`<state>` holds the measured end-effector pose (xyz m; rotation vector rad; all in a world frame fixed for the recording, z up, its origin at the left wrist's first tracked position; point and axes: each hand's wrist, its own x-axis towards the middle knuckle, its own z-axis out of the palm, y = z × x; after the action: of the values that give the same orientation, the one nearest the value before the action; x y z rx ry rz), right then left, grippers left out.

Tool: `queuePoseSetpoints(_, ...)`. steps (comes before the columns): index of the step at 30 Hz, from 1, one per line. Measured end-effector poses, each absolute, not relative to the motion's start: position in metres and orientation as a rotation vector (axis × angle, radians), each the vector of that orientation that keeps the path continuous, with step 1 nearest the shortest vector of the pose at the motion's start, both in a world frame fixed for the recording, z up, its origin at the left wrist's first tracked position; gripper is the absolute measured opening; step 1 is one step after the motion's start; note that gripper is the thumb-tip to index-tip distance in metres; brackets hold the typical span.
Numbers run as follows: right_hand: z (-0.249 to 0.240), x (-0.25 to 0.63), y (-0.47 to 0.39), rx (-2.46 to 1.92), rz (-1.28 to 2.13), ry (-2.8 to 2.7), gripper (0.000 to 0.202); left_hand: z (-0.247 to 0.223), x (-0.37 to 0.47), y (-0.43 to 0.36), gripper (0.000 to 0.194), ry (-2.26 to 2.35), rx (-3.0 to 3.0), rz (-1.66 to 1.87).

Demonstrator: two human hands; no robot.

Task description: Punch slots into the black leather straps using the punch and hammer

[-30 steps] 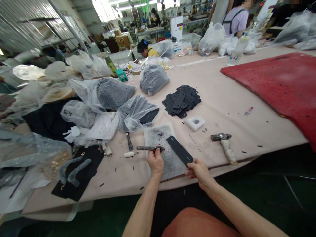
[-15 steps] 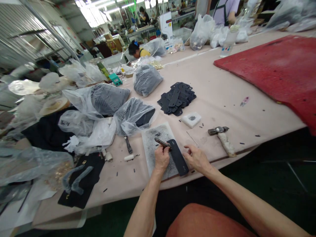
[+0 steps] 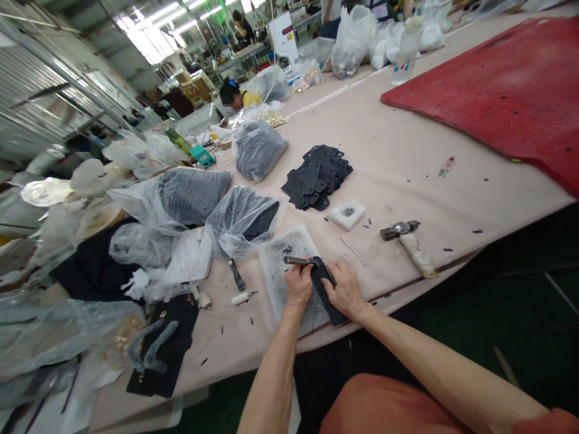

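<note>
A long dark strip (image 3: 329, 303) lies on a pale, speckled board (image 3: 275, 256) at the table's front edge. My left hand (image 3: 298, 286) is closed round a metal tool (image 3: 296, 260), whose right end meets the strip near its top. Against the strip's right side rests my right hand (image 3: 344, 290), thumb on the strip and fingers along its edge. The fingers look pressed on the strip, though their undersides are hidden. Beyond the board lie a heap of dark pieces (image 3: 316, 175) and a white block (image 3: 346, 214) with small dark bits on it.
A hammer (image 3: 414, 247) and a thin metal rod (image 3: 353, 252) lie to the right. A white-handled awl (image 3: 243, 298) and a black-handled tool (image 3: 236, 275) lie left of the board. Plastic bags (image 3: 194, 196) crowd the left; a red sheet (image 3: 493, 90) covers the far right. A person (image 3: 239, 95) is beyond the table.
My right hand has moved left onto the strip. The metal tool in my left hand has turned closer to level. The whole view has tilted and shifted slightly.
</note>
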<state>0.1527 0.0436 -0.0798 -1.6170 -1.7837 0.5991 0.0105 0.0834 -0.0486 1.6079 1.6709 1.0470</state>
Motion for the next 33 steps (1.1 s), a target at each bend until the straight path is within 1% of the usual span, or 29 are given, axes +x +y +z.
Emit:
queuePoseSetpoints(9, -0.077, 0.154, 0.045, -1.629, 0.630, -1.794, 0.038, -0.053, 0.011, 0.083, 0.018, 1.677, 1.652, 1.066)
queuePoseSetpoints(16, -0.075, 0.154, 0.046, -1.634, 0.639, -1.790, 0.038, -0.056, 0.012, 0.085, 0.019, 1.712, 1.690, 0.958)
queuePoseSetpoints(23, -0.076, 0.155, 0.047, -1.635, 0.641, -1.788, 0.039, -0.060, 0.014, 0.088, 0.019, 1.712, 1.859, 0.955)
queuePoseSetpoints(26, -0.075, 0.154, 0.046, -1.637, 0.664, -1.791, 0.038, -0.062, 0.018, 0.090, 0.020, 1.750, 1.938, 0.898)
queuePoseSetpoints(30, -0.063, 0.164, 0.049, -1.601, 0.748, -1.856, 0.037, -0.066, 0.020, 0.092, 0.021, 1.787, 2.005, 0.829)
queuePoseSetpoints(33, -0.047, 0.197, 0.055, -1.629, 0.653, -1.862, 0.035, -0.070, 0.020, 0.093, 0.020, 1.776, 2.025, 0.863)
